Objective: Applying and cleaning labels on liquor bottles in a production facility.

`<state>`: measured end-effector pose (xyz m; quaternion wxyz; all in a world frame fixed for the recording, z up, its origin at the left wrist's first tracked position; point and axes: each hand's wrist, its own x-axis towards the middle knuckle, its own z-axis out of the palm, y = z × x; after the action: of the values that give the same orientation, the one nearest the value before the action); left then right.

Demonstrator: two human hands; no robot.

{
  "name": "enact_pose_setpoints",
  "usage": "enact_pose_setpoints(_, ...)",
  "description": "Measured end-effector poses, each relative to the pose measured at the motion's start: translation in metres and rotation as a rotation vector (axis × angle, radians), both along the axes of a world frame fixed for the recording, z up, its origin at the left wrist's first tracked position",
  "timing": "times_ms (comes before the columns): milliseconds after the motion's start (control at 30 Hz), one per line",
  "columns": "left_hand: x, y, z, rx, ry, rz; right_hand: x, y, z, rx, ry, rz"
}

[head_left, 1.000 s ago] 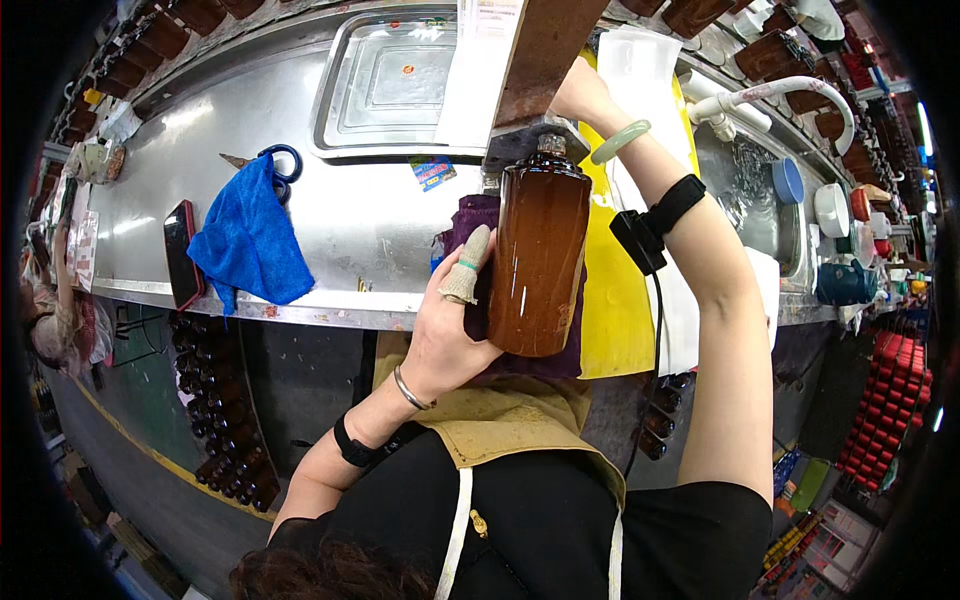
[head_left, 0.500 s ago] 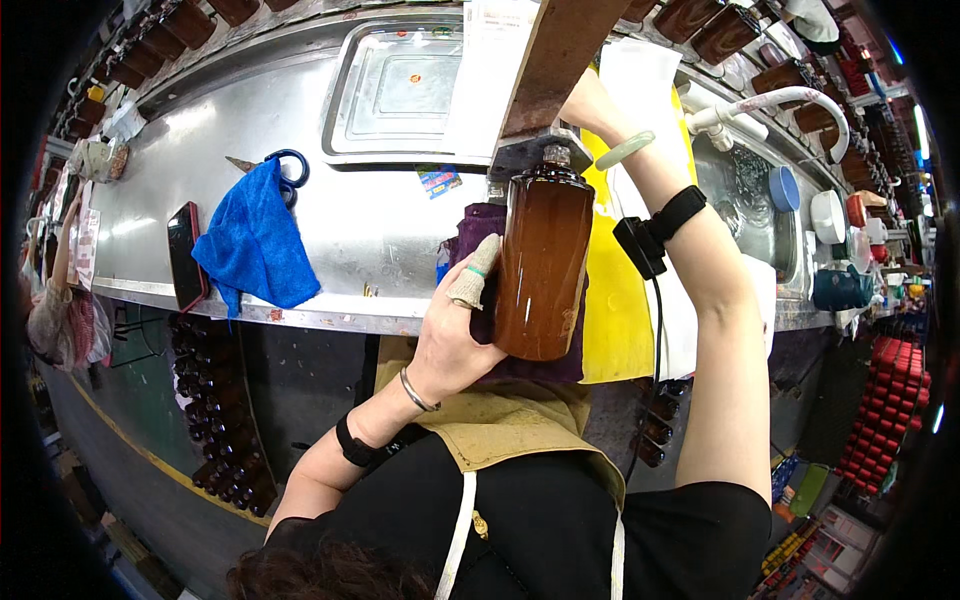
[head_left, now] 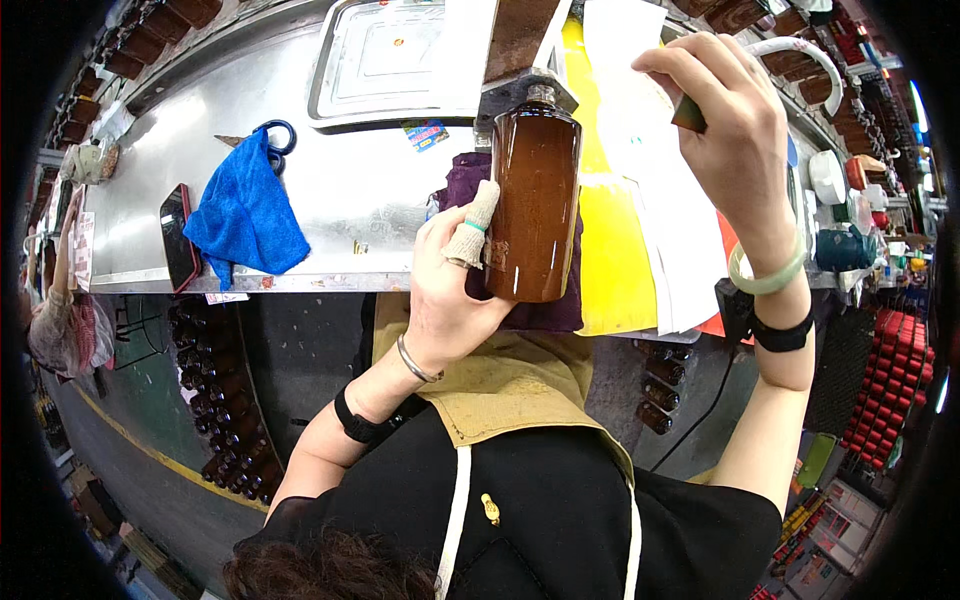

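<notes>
A brown glass bottle (head_left: 535, 200) lies with its neck at a metal bracket (head_left: 525, 95) on a rusty brown post and its base toward me. My left hand (head_left: 450, 280) holds the bottle's left side, fingers curled against it, with a knitted cover on one finger. A dark purple cloth (head_left: 548, 318) lies underneath. Raised over the papers at the right, my right hand (head_left: 735, 130) has bent fingers and holds a small flat brownish-green piece (head_left: 688, 114), mostly hidden by the hand. I cannot make out its kind.
Left on the steel bench are a blue cloth (head_left: 250, 210), scissors (head_left: 280, 137), a phone (head_left: 180, 235) and a metal tray (head_left: 335, 95). Yellow sheeting (head_left: 610, 270) and white papers (head_left: 680, 260) lie right of the bottle. A tap (head_left: 800, 50) stands beyond my right hand.
My right hand has come back from behind the post, moving right and toward me, and now shows the small flat piece. My left hand still holds the bottle; the whole view has shifted slightly.
</notes>
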<state>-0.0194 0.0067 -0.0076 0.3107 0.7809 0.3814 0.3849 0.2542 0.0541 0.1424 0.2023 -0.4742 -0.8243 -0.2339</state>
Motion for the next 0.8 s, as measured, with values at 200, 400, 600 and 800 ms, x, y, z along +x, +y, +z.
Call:
enact_pose_setpoints(200, -0.001, -0.002, -0.014, 0.025, -0.089, 0.002, -0.028, -0.035, 0.061, -0.297, 0.226, 0.207)
enact_pose_setpoints(400, 0.005, -0.007, -0.006, -0.081, -0.158, 0.001, -0.028, -0.002, 0.024, -0.754, 0.448, 0.285)
enact_pose_setpoints(600, -0.015, -0.014, -0.015, 0.183, -0.001, -0.016, -0.042, 0.02, -0.034, -0.736, 0.407, 0.279)
enact_pose_setpoints(800, -0.01, -0.006, 0.006, -0.149, -0.28, -0.014, -0.043, 0.021, -0.047, -0.572, 0.417, 0.187)
